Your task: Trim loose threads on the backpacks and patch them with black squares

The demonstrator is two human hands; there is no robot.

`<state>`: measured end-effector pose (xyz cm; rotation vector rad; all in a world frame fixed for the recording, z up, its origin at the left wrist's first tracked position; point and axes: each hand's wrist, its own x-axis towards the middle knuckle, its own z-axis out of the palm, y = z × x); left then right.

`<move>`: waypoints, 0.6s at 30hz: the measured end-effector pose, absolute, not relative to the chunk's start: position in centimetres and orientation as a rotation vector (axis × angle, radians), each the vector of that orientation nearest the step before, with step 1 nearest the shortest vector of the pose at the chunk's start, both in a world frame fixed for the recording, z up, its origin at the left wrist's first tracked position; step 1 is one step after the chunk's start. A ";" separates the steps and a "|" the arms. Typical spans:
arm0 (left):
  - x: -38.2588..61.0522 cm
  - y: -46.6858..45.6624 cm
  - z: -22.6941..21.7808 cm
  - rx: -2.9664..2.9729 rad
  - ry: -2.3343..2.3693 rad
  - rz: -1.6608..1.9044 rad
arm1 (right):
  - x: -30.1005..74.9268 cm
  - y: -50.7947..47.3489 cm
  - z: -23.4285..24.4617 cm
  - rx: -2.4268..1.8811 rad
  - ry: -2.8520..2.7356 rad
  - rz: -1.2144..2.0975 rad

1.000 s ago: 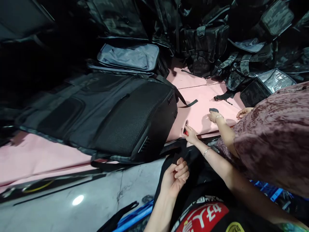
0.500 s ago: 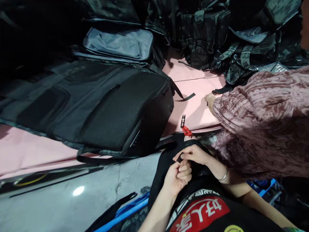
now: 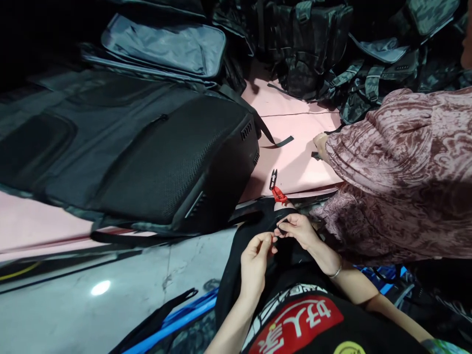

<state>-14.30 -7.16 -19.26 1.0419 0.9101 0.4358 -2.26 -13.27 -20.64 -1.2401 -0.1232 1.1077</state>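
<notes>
My right hand (image 3: 299,231) is closed, with a small black piece (image 3: 283,225) pinched between thumb and fingers. Close beside it, my left hand (image 3: 257,253) has its thumb and forefinger pressed together; anything between them is too small to make out. Both hands are above my lap, near the table edge. Beyond them on the pink table (image 3: 306,169) lie thread snips (image 3: 273,180) with a red strip of cloth (image 3: 280,194) tied at the handle end. To the left rests a large black backpack (image 3: 177,152), back panel up, with a loose strap (image 3: 283,142) trailing.
A co-worker's patterned sleeve (image 3: 391,162) fills the right side, the hand (image 3: 321,145) on the table by a black strap. A grey-lined open bag (image 3: 165,46) and dark camouflage backpacks (image 3: 302,54) stand behind. A blue bar (image 3: 169,327) is at lower left.
My hands have drawn slightly apart; the left fist has opened into a pinch, and the right hand has turned with the black piece. The view has shifted slightly.
</notes>
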 end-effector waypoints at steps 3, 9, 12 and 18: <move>-14.3 -7.2 -19.7 1.115 0.927 0.462 | -2.5 -13.3 -20.7 -1.279 -0.129 1.109; -14.3 -7.1 -19.7 1.215 0.925 0.466 | -3.1 -13.2 -21.1 -1.440 -0.222 1.040; -14.3 -7.0 -19.6 1.228 0.925 0.434 | -3.3 -13.5 -21.0 -1.545 -0.319 0.958; -14.3 -6.4 -19.9 0.843 0.893 0.355 | -3.3 -14.8 -20.7 -1.339 -0.307 1.187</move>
